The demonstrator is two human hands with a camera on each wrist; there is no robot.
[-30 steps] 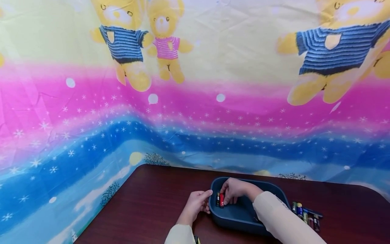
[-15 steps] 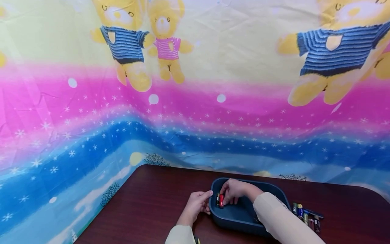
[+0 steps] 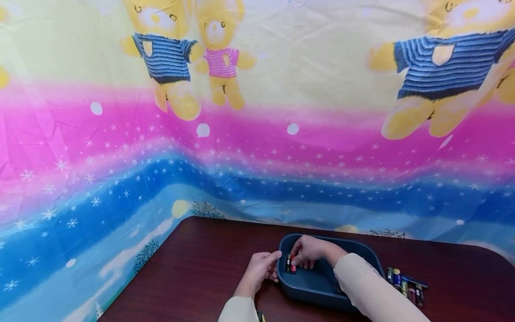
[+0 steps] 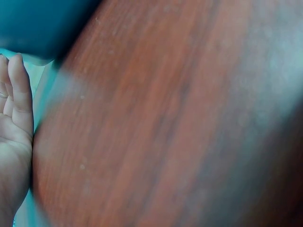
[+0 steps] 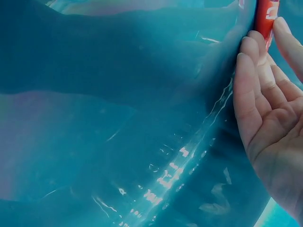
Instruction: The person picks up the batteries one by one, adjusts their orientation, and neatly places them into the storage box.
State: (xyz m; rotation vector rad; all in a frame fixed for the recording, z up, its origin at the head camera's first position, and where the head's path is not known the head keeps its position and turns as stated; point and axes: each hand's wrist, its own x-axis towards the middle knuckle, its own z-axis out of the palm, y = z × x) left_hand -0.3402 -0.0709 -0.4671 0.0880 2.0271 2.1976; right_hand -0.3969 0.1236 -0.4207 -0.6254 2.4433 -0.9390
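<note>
A dark blue-grey plastic tray (image 3: 299,295) stands on the table. At its left end my left hand (image 3: 259,269) holds the wall, thumb on the rim and fingers along the outside. In the left wrist view, that hand (image 4: 14,123) shows at the edge with fingertips at the tray. Reaching inside, my right hand (image 3: 310,250) pinches a red battery (image 3: 293,270) between thumb and fingers. A black battery with a gold end (image 3: 288,264) lies right beside it. The right wrist view shows the red battery (image 5: 267,21) at the fingertips of the right hand (image 5: 274,109).
Several loose batteries (image 3: 404,288) lie on the table right of the tray, by a dark slim stick-like thing (image 3: 416,281). The brown wooden table (image 3: 193,268) meets a printed cloth backdrop (image 3: 257,188) at the back and left. My right sleeve (image 3: 372,286) crosses the tray.
My right thumb has shifted slightly up and left over the red battery, covering more of its upper part. My left hand and the tray stay in place.
</note>
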